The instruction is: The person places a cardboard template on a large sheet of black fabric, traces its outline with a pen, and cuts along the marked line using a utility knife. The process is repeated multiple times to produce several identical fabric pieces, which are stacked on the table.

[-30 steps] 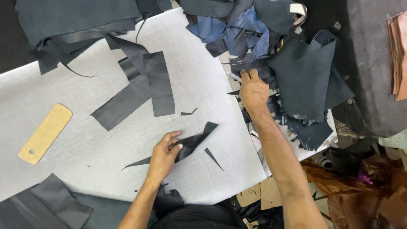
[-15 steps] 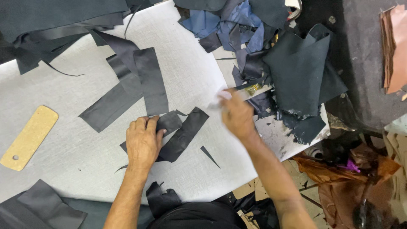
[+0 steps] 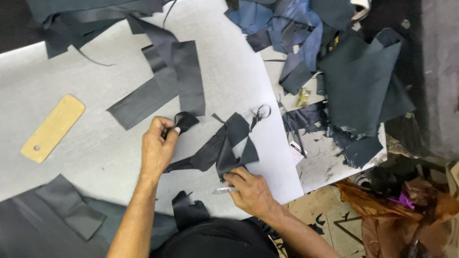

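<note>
Black, thin leather-like scrap [image 3: 222, 148], cut to a ragged, folded shape, lies on the pale grey cutting sheet [image 3: 95, 143] between the two hands. The left hand [image 3: 158, 148] is curled nearly closed, thumb and forefinger pinching a small rolled end of the black scrap just above the knuckles. The right hand [image 3: 251, 188] is also mostly closed: its fingertips press on the lower edge of the same scrap, and a slim silvery pen-like tool [image 3: 224, 190] lies under the fingers, pointing left; whether it is gripped or only trapped beneath them cannot be told. Up and to the left of the scrap sit long dark grey strips [image 3: 162, 91], overlapping one another. A flat tan wooden template with rounded ends and a small hole [image 3: 52, 128] rests well apart on the left of the sheet. Heaps of dark blue and black offcuts [image 3: 306, 33] crowd the far right edge, with a large dark teal hide piece [image 3: 363, 81] beside them.
</note>
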